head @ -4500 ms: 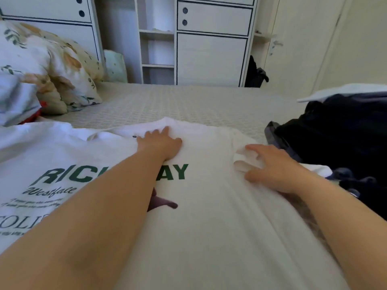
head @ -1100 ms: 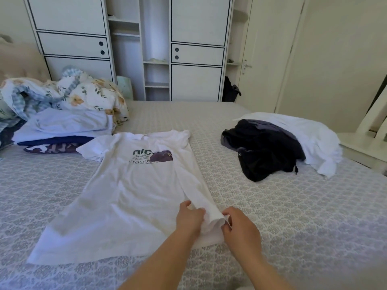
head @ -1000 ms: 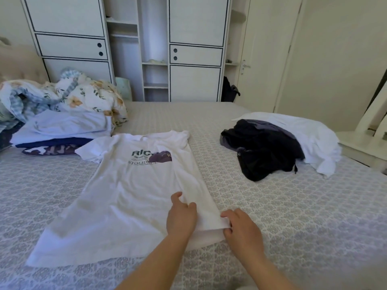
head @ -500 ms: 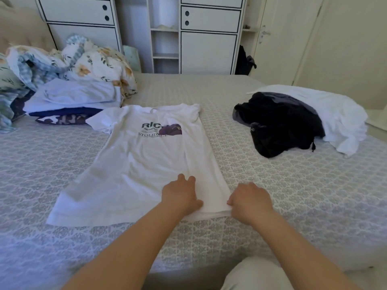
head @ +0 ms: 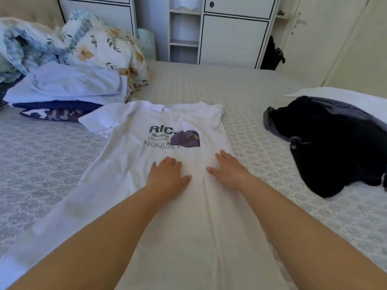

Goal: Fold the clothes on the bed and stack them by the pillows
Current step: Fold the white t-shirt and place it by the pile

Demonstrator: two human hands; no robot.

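Half a second ago both hands sat at the t-shirt's hem; now the left hand (head: pixel 167 176) and right hand (head: pixel 229 171) lie flat, fingers straight, halfway up the white t-shirt (head: pixel 134 181), just below its print. The shirt lies lengthwise mid-bed (head: pixel 261 143), collar toward the far edge, right side folded in. Folded clothes (head: pixel 67 91) and pillows (head: pixel 100 45) sit far-left; a dark clothes pile (head: pixel 330 147) lies by the right edge.

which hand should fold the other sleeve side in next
Left, probably. The left hand lies flat nearest the white t-shirt's unfolded sleeve; the right hand presses the already folded side.
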